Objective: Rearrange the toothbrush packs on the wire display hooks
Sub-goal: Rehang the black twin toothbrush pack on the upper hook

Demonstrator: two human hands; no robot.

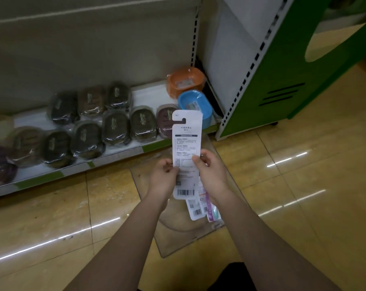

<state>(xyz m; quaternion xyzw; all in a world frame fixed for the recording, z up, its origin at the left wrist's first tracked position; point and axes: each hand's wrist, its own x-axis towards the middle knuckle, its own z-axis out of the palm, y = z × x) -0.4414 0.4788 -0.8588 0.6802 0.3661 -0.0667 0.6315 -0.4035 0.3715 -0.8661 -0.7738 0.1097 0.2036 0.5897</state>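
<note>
1. Between both hands: one white pack (186,143), upright, back side out, hang-slot on top. Left hand (164,178) pinches its left edge, right hand (212,173) its right edge.
2. Handling, judged: light, thin, stiff card that flexes; grip the edges, keep the slot clear.
3. Below the right hand: at least two more packs (195,208), partly hidden.
4. Beyond the hands: shelf (114,156), one orange tub (185,82), one blue tub (195,105). No hooks in view.
</note>
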